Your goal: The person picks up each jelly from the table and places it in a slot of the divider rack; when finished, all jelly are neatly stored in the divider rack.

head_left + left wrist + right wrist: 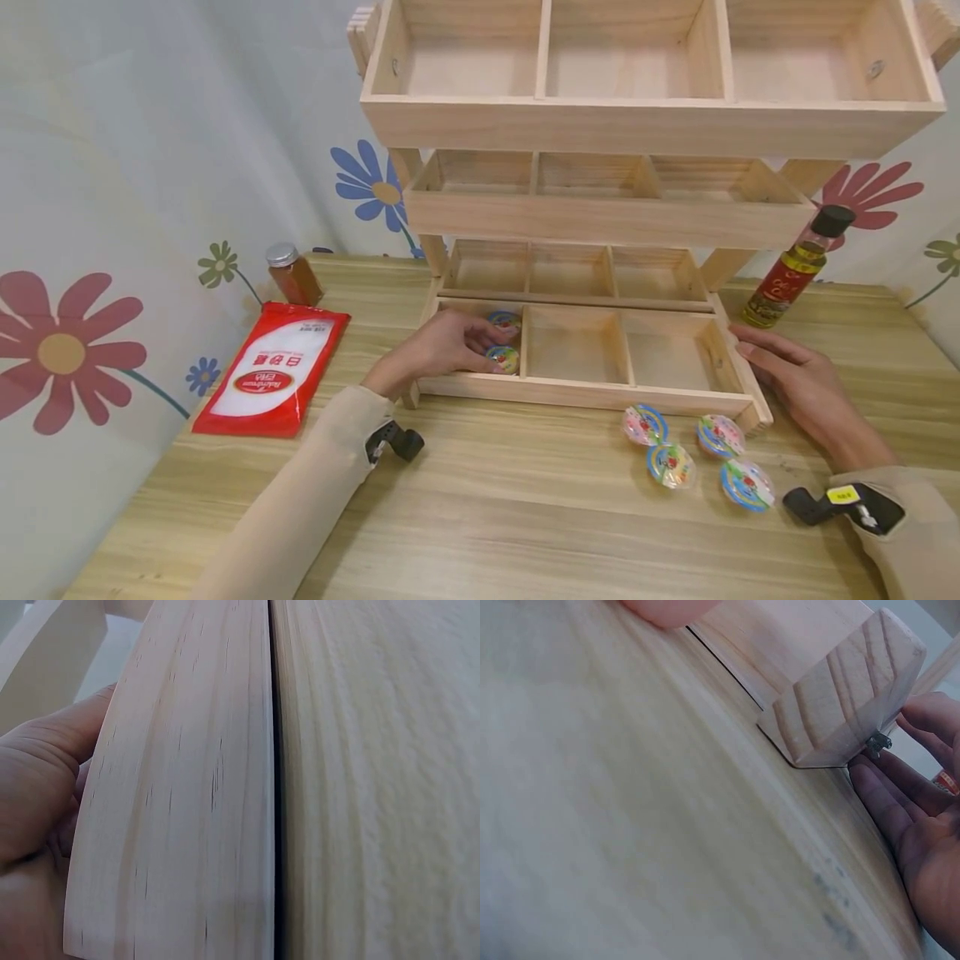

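Observation:
My left hand reaches into the left compartment of the bottom tray of a wooden tiered rack. Between its thumb and fingers it pinches a small jelly cup with a printed lid. A second jelly cup sits just behind. In the left wrist view the tray's front board hides the fingertips and cups. My right hand rests at the rack's right end, its fingers fairly straight. The right wrist view shows those fingers beside the wooden foot, near a small metal bolt.
Several jelly cups lie on the table before the rack's right half. Behind the right hand stands an oil bottle. A red-and-white bag lies at the left, with a spice jar behind it.

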`<state>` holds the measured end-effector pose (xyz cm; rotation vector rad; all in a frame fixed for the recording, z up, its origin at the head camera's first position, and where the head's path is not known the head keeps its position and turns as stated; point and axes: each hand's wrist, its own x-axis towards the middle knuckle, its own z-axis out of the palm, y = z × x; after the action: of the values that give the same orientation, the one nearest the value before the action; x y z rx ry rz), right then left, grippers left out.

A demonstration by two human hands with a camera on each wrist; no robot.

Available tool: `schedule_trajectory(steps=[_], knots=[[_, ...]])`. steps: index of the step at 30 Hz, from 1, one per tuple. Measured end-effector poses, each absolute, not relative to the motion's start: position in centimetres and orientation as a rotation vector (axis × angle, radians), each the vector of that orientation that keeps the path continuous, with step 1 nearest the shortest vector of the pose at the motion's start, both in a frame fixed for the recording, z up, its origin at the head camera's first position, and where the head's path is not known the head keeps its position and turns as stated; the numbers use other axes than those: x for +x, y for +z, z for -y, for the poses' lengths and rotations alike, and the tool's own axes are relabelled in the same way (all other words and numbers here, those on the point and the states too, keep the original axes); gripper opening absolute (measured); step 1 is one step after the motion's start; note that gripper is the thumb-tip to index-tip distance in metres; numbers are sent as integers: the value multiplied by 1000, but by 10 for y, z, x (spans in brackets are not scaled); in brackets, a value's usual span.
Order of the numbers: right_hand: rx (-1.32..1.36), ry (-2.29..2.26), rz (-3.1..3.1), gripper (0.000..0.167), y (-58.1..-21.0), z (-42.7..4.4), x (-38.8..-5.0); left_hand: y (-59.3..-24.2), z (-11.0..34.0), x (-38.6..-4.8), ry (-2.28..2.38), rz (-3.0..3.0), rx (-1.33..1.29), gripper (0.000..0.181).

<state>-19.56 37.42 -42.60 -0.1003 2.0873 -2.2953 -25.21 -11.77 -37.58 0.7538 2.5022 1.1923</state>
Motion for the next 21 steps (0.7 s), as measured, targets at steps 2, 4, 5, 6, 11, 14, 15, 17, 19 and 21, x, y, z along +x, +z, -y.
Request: schedule_trajectory(steps=[2, 4, 5, 6, 11, 14, 15, 17, 19, 21], knots=[[-97, -2280, -2102, 36, -426, -374, -195, -375, 118, -252, 1186, -2511, 758, 41], [-89, -2263, -2119, 36, -425, -375, -195, -375, 118, -252, 1189, -2511, 762, 41], [-84, -2257, -2125, 37, -425, -375, -195, -375, 118, -252, 1192, -2511, 763, 41], [-79, -2247, -2134, 37, -425, -375, -195, -375, 118, -252, 1191, -2515, 766, 41], [-71, -2251, -2129, 36, -425, -374, -195, -376, 118, -252, 1212, -2514, 764, 43], [-90, -2274, -2110, 35, -426, -374, -195, -376, 119, -251, 1232, -2507, 747, 43], [-98, -2282, -2103, 35, -426, -374, -195, -376, 119, -251, 1233, -2511, 746, 43], [-112, -2296, -2092, 35, -426, -373, -195, -376, 120, -251, 1230, -2520, 749, 42], [-115, -2298, -2092, 35, -426, -374, -196, -376, 121, -251, 1223, -2531, 753, 40], [-106, -2286, -2105, 36, -426, -374, -196, -375, 123, -251, 1227, -2533, 756, 39]])
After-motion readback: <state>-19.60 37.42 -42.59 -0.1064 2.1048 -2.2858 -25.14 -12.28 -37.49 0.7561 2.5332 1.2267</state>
